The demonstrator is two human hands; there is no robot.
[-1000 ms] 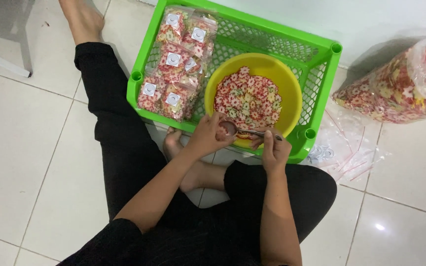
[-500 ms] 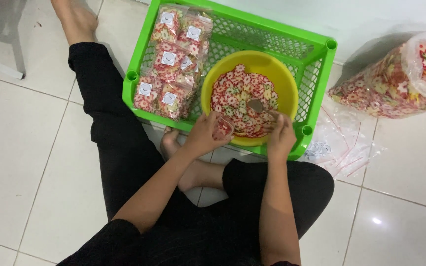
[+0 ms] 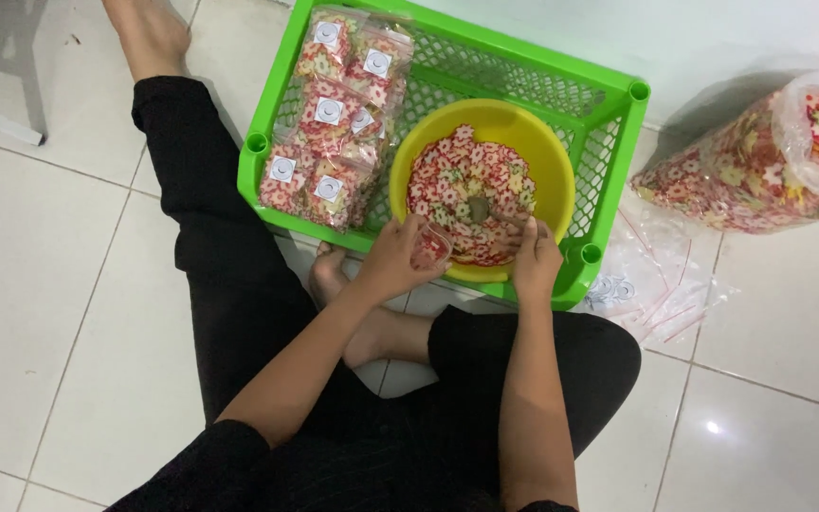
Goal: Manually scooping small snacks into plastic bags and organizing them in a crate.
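Two hands [image 3: 400, 254] at yellow bowl [image 3: 552, 171] near edge, green crate [image 3: 609, 100] close around

The person wore black trousers [image 3: 239, 284] reaching the ankles and a black top [image 3: 239, 474] with short sleeves, so both forearms were bare. The left hand [image 3: 392, 261], right hand [image 3: 535, 265] and both feet [image 3: 149, 33] were bare too, without rings or bracelets.

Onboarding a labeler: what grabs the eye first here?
The green crate at top centre, with a yellow bowl of red-and-yellow flower-shaped snacks inside. Filled packets are stacked in the crate's left half. Both hands work at the bowl's near rim: left hand holds a small bag, right hand reaches into the snacks.
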